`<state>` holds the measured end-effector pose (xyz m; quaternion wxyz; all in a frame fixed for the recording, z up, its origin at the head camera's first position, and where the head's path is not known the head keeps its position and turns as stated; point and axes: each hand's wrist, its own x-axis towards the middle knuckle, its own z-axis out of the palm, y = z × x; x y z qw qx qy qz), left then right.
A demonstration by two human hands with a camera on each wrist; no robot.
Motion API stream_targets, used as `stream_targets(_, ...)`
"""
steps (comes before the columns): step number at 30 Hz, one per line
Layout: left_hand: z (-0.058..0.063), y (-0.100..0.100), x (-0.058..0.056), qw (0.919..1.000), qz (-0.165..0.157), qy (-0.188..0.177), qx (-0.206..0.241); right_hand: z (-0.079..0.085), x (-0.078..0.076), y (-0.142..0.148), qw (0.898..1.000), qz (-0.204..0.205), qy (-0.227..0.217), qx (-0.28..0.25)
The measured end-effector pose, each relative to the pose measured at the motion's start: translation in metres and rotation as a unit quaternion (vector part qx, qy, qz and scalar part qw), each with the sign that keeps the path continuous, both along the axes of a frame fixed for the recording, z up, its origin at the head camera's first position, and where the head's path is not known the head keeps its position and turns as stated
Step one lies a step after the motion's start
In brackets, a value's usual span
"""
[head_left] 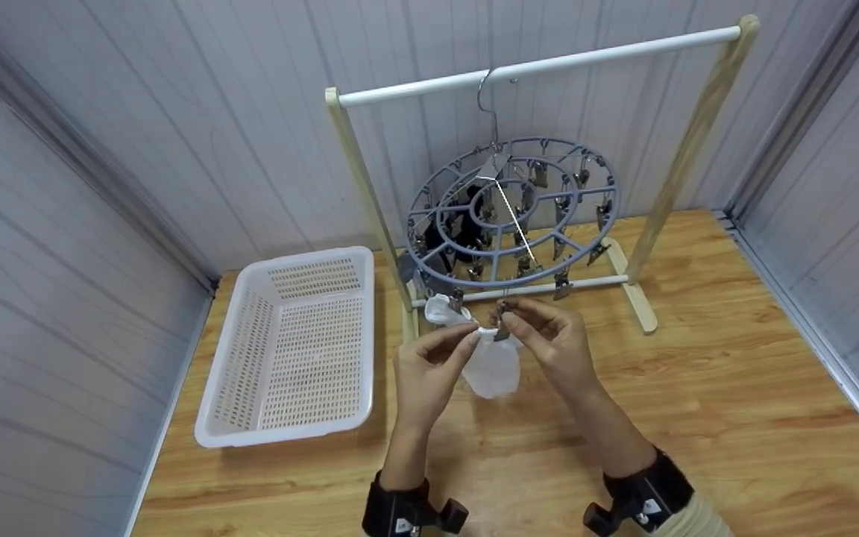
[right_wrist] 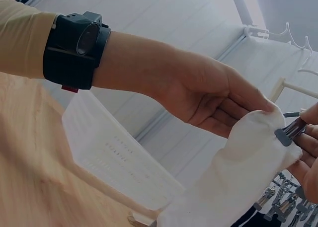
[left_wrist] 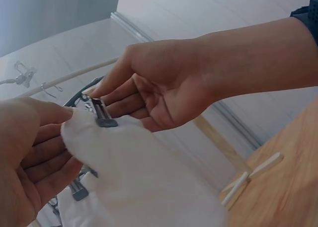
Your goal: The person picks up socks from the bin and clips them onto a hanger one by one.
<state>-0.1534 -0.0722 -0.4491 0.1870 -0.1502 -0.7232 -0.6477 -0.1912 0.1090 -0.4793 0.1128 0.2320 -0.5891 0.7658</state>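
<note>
My left hand pinches the upper edge of a white sock between thumb and fingertips. Opposite it, my right hand grips a metal clip by its handles. In the left wrist view the grey-tipped end of this clip sits over the sock's edge. The sock hangs down from there. A second white piece hangs from another clip just to the left. Both hands are below the front rim of a round blue-grey clip hanger.
The hanger's hook sits on the white bar of a wooden-legged rack. Black cloth and grey cloth hang at its left. A white perforated basket stands left on the wooden surface. Panelled walls enclose the back and sides.
</note>
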Motion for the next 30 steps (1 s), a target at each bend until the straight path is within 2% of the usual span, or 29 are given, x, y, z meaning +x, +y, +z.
stream_targets(5,0.002,-0.012,-0.001,0.9997,0.007,-0.019,0.012,0.000,-0.002,0.003,0.999,-0.016,0.024,0.043)
stream_targets(9,0.005,-0.021,-0.002,0.9990,0.029,-0.029,0.017,0.000,-0.003,0.006,0.997,-0.030,0.033,0.067)
stream_targets(13,0.011,-0.027,0.001,0.9982,0.052,-0.022,-0.020,0.001,-0.004,0.009,0.994,-0.055,0.024,0.095)
stream_targets(16,0.015,-0.031,0.003,0.9975,0.046,-0.011,-0.052,0.004,-0.003,0.009,0.991,-0.070,0.018,0.111)
stream_targets(19,0.017,-0.034,0.002,0.9967,0.035,-0.006,-0.074,0.015,0.003,0.009,0.989,-0.080,0.023,0.123)
stream_targets(23,0.016,-0.037,0.001,0.9952,0.040,-0.007,-0.089,0.027,0.009,0.009,0.984,-0.096,0.042,0.144)
stream_targets(26,0.016,-0.040,0.001,0.9936,0.054,-0.008,-0.099,0.021,0.004,0.011,0.979,-0.109,0.058,0.162)
stream_targets(30,0.000,-0.049,-0.009,0.9908,0.072,-0.007,-0.115,0.024,0.004,0.012,0.973,-0.128,0.077,0.174)
